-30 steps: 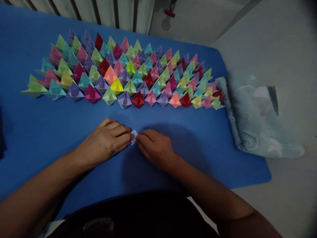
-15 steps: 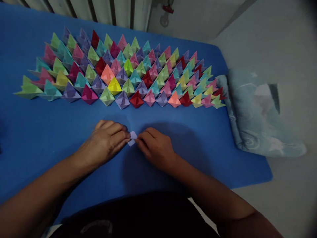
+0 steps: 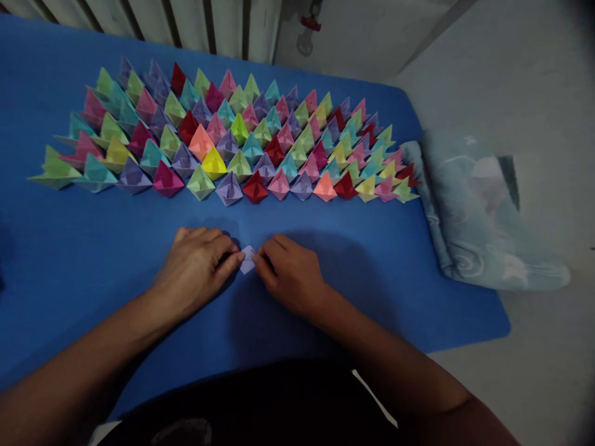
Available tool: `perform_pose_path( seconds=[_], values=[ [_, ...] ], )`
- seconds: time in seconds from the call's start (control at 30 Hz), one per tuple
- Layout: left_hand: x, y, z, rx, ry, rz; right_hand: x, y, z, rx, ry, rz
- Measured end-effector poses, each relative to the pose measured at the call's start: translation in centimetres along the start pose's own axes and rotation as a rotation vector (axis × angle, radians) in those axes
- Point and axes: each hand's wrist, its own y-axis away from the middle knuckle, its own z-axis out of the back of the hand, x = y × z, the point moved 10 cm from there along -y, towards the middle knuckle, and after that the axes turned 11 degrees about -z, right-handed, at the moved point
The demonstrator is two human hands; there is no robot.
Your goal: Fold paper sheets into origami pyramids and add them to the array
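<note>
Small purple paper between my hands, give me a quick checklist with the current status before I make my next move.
1. Left hand fingers at the left edge of the small purple paper: ok.
2. Right hand fingers at its right edge: ok.
3. Rows of folded paper boats apart from both hands: ok, they stand beyond them.
4. Folded blanket away from the hands: ok, far right.
5. Creases in the small paper sharp and even: cannot tell, too small.

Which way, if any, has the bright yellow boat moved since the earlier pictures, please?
No: the bright yellow boat holds its place against the blue surface.
</note>
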Motion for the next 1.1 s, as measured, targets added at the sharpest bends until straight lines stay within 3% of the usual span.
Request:
perform_pose_path(
  seconds=[0.2, 0.53, 0.77, 1.1],
  values=[
    [0.5, -0.3, -0.2, 0.023, -0.027, 0.097, -0.2, -0.1, 0.1, 0.001, -0.015, -0.037],
    [0.9, -0.6, -0.3, 0.035, -0.067, 0.132, -0.5, -0.5, 0.2, 0.040, -0.064, -0.103],
    [1.7, -1.3, -0.9, 0.172, -0.057, 0.130, -1.0, -1.5, 0.6, 0.070, -0.211, -0.140],
    [1.8, -1.9, -0.7, 0.366, -0.017, 0.229, -1.0, -2.9, 0.0, 0.212, -0.157, -0.202]
  ],
)
